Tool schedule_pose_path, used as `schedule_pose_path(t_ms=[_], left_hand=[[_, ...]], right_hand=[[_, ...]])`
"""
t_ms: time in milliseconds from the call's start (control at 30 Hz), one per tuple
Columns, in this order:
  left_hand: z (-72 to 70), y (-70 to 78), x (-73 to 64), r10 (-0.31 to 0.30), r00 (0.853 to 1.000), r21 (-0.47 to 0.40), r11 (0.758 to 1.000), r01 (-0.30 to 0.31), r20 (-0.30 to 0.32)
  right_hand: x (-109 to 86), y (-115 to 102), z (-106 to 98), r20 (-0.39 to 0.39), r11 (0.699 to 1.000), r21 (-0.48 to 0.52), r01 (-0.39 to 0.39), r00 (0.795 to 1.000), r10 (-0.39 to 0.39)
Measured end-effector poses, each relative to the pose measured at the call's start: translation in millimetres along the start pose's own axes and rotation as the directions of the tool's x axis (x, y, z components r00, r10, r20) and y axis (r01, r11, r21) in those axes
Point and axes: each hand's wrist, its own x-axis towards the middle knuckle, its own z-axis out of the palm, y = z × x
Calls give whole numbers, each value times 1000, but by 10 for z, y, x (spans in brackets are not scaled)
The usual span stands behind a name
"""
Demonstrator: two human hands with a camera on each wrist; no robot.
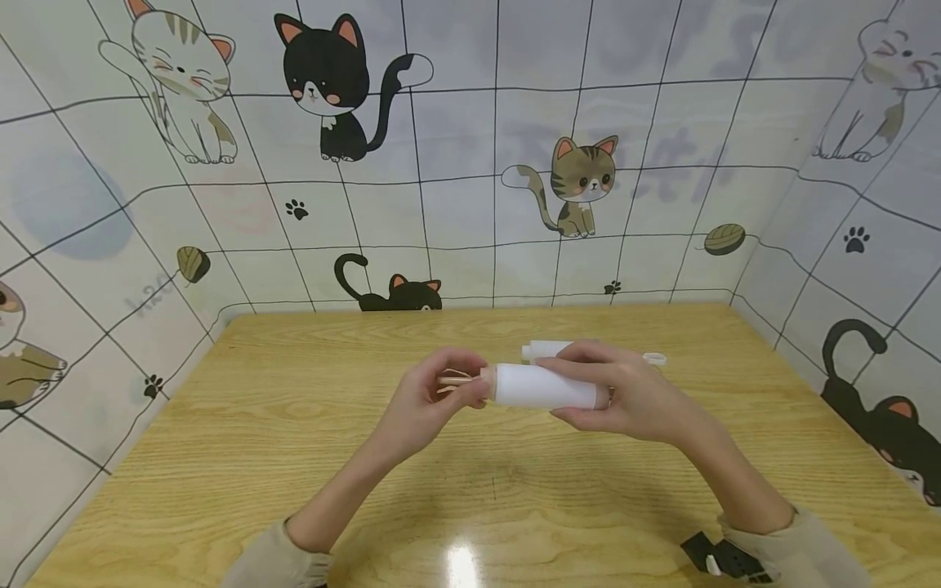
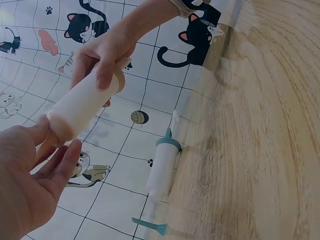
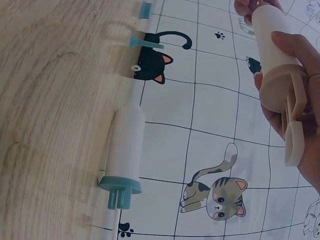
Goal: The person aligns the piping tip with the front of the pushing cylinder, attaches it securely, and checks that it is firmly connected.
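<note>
Between both hands is a white tube (image 1: 544, 385) with beige ends, held sideways above the table. My left hand (image 1: 434, 396) pinches its beige tip (image 2: 60, 127), and a slim beige piece (image 1: 456, 380) sticks out between those fingers. My right hand (image 1: 625, 388) grips the tube's other end, thumb and fingers round the white body. There, in the right wrist view, a wide beige collar (image 3: 280, 90) and a pale loop handle (image 3: 294, 145) show. Behind the right hand lies a second white tube (image 1: 547, 349) with a teal collar (image 3: 120, 185), partly hidden in the head view.
A small teal piece with a flared end (image 2: 152, 226) rests near the second tube. Another teal piece (image 3: 145, 10) shows at the top of the right wrist view. The wooden table (image 1: 294, 457) meets white walls (image 1: 456, 204) printed with cats.
</note>
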Motion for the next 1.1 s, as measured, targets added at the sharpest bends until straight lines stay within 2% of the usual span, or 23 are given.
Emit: schedule_pose_path(t_ms=[233,667,933,1100], left_hand=[[-1,-3,-5,-19,1000,8,1000,19,8],[12,34,-17,28,1000,36,999,-29,8],[18,36,-10,-7,1000,48,999,8,-20],[8,15,-2,-20,1000,7,1000,20,-10]], right_hand=[[-4,-7,2,10,1000,4,-17,1000,17],[-8,4,10,22,1000,1,-28,999,28],[-16,18,18,14,1000,12,-10,1000,10],[-14,19,20,8,1000,26,2,1000,-2]])
